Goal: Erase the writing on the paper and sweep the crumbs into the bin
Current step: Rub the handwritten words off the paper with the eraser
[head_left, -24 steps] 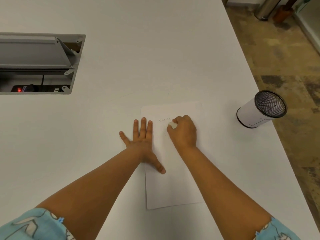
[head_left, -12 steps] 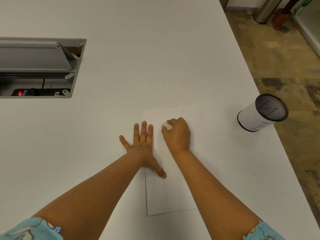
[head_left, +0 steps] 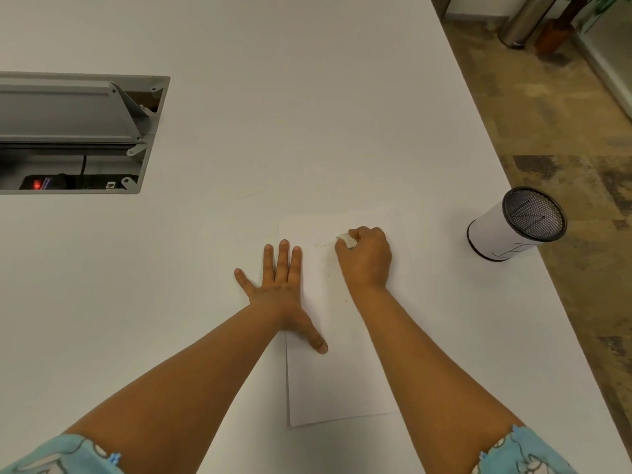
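A: What's the left hand (head_left: pixel 278 285) doing?
B: It lies flat, fingers spread, pinning the paper's (head_left: pixel 342 378) left edge to the bench (head_left: pixel 307 97).
A: And the right hand (head_left: pixel 367 258)?
B: Curled around a small white eraser (head_left: pixel 347 240), rubbing at faint writing (head_left: pixel 321 245) near the top. Erasing looks unfinished.
A: Next?
B: Probably more strokes leftward, then brushing crumbs toward the bin (head_left: pixel 513 230), which stands well apart at the bench's right edge.
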A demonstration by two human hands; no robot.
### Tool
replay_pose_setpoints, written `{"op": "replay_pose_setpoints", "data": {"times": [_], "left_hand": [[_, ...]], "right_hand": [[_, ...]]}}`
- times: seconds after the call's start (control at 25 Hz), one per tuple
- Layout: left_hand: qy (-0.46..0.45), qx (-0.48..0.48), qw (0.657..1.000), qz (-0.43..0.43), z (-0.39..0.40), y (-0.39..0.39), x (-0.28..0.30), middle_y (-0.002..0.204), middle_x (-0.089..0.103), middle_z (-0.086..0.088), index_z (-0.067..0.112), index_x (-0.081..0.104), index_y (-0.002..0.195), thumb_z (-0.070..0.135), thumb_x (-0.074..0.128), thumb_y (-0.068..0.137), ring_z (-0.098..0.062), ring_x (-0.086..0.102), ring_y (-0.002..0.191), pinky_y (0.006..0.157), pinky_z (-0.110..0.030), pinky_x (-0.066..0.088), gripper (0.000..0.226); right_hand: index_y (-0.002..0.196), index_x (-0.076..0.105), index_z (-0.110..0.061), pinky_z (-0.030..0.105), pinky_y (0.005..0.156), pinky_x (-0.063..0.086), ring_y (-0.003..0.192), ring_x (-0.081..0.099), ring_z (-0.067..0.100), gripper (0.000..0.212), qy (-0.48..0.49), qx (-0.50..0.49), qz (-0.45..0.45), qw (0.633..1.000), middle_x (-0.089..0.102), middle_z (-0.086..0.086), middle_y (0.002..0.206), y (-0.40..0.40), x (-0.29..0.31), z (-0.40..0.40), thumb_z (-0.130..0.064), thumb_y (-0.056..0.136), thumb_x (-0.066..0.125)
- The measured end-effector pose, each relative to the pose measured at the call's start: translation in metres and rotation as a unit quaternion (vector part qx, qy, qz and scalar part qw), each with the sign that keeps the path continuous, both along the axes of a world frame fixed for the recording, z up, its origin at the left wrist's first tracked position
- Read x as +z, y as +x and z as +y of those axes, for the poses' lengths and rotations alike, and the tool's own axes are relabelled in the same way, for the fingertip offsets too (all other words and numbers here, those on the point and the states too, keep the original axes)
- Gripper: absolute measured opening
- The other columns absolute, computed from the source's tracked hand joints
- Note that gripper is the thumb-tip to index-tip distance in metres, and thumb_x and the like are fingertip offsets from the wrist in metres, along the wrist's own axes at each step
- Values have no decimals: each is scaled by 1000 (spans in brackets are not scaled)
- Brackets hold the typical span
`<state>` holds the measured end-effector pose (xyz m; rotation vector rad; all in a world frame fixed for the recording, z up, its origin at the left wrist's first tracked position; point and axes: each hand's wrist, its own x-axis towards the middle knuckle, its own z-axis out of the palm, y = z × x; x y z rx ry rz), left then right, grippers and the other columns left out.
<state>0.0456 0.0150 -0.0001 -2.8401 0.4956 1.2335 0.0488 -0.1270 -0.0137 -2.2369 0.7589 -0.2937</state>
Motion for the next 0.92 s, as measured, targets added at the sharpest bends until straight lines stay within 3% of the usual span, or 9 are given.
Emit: {"op": "replay_pose_setpoints", "data": {"times": [0.24, 0.4, 0.56, 0.68, 0.92], "left_hand": [[8, -11, 1000, 6, -1, 2, 0, 139, -50, -2, 22, -48, 121, 75, 73, 42, -28, -46, 126, 96, -71, -17, 154], [-35, -45, 996, -67, 1, 23, 7, 152, -32, -4, 16, -27, 141, 71, 68, 57, -23, -30, 138, 102, -65, -17, 139], [-60, -109, 989, -82, 3, 37, 5, 152, -31, -5, 12, -27, 141, 75, 67, 53, -19, -30, 138, 105, -59, -20, 143], [-74, -97, 989, -77, 5, 36, 1, 150, -34, -1, 15, -30, 139, 76, 68, 50, -16, -31, 137, 105, -59, -18, 146], [-42, -93, 991, -81, -3, 34, 2, 150, -34, -3, 14, -32, 138, 74, 71, 47, -19, -30, 138, 109, -57, -12, 150]], "right_hand": [[95, 64, -3, 26, 71, 48, 82, 59, 24, 22, 13, -5, -74, 997, 58, 12, 94, -9, -20, 3, -17, 79, 67], [96, 64, -4, 26, 72, 50, 82, 58, 20, 23, 18, -16, -82, 996, 57, 8, 94, -8, -23, 2, -18, 78, 68], [98, 63, -5, 28, 73, 52, 84, 59, 21, 24, 21, -13, -88, 996, 57, 8, 94, -9, -24, 3, -19, 79, 68], [100, 63, -5, 31, 76, 54, 87, 59, 21, 25, 33, -12, -83, 996, 58, 8, 96, -8, -22, 1, -19, 79, 68], [103, 65, -7, 23, 74, 48, 85, 58, 18, 27, 14, 87, -85, 992, 61, 8, 92, -30, -16, 26, -20, 79, 68]]}}
